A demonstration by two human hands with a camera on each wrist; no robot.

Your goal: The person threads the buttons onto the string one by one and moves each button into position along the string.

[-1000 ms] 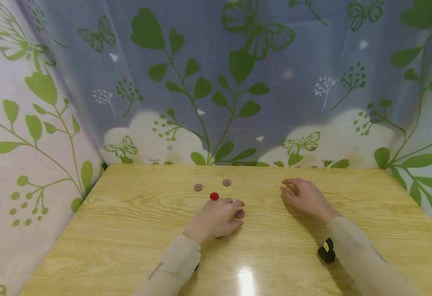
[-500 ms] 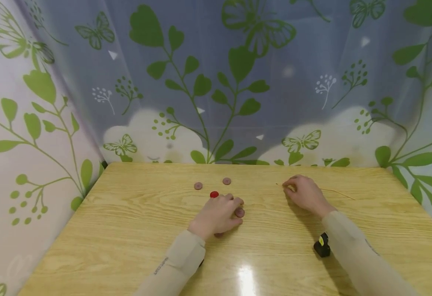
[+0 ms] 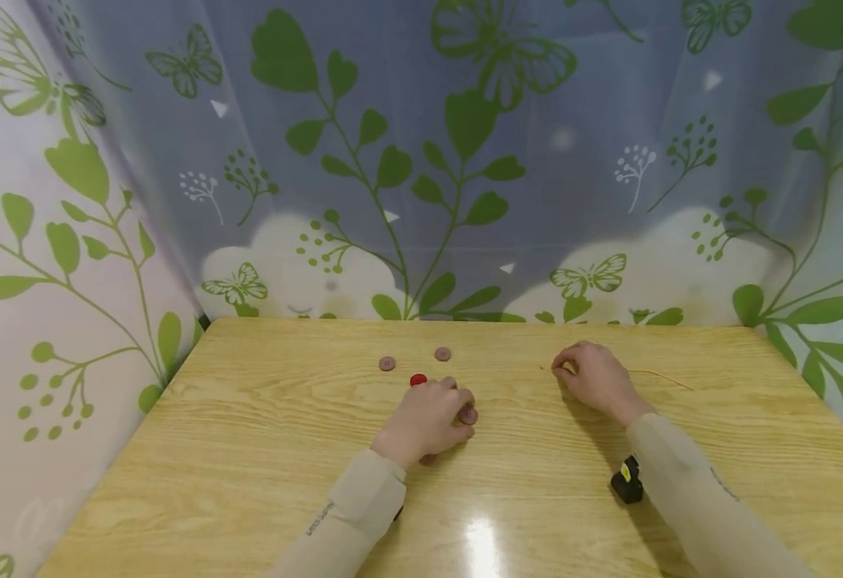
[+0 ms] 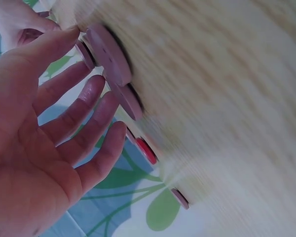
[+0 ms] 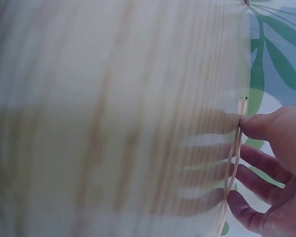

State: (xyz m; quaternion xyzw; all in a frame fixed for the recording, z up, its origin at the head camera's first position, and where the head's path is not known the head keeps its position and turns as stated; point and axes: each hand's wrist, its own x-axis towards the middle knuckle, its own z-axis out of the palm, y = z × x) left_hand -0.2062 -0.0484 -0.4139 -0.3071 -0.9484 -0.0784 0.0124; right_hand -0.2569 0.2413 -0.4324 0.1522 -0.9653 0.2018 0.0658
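My left hand (image 3: 425, 421) hovers low over the table, its fingers loosely bent and spread around a brown button (image 3: 468, 415). In the left wrist view, the thumb and fingertips come right up to several brown buttons, the nearest a large brown button (image 4: 108, 54); the palm faces them. Just past the fingers lies a red button (image 3: 418, 380), partly covered by the hand in the head view. My right hand (image 3: 595, 377) pinches a thin tan cord (image 5: 235, 158) near its end between thumb and index finger, the other fingers bent beside it.
Two more brown buttons lie farther back, a left button (image 3: 387, 364) and a right button (image 3: 442, 354). The wooden table (image 3: 248, 449) meets a patterned curtain (image 3: 364, 265) at its back edge. A black device (image 3: 627, 480) sits beneath the right sleeve.
My right hand's thumb and index finger have come together on the cord, after standing apart. My left hand has shifted very slightly to the right; the buttons stay in place.
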